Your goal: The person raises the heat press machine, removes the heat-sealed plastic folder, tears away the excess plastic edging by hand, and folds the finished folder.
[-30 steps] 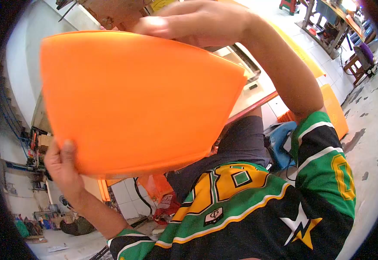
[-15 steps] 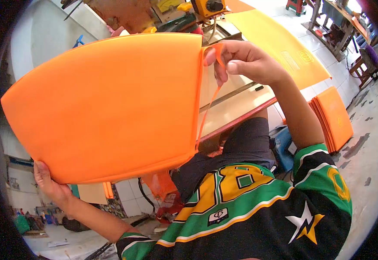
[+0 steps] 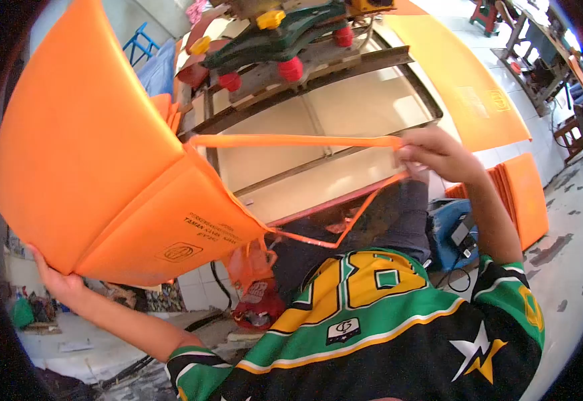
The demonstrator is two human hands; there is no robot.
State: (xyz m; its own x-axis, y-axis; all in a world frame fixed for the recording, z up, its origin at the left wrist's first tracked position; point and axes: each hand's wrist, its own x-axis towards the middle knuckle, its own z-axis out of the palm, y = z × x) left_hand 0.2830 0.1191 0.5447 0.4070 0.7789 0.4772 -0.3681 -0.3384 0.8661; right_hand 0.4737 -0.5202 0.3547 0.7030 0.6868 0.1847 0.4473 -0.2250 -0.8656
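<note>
A large orange folder-like sheet (image 3: 84, 147) fills the left side, bent along a crease, with dark printing and a logo on its lower panel. My left hand (image 3: 61, 284) grips its bottom left edge, the fingers partly hidden behind it. From the sheet's right edge, an orange strap (image 3: 291, 141) stretches across to my right hand (image 3: 438, 155), which is closed on it. A second stretch of the strap hangs in a bent loop below, running back to the sheet's lower corner.
Behind is a cream table (image 3: 371, 100) with a metal frame and a green machine part (image 3: 285, 40) with red knobs. A yellow-orange sheet (image 3: 465, 87) lies at the right, above stacked orange folders (image 3: 522, 200). A blue object (image 3: 448, 230) stands near my leg.
The orange sheet has swung left and turned, so its printed panel now shows. My right hand has moved right and down, pulling the strap out long.
</note>
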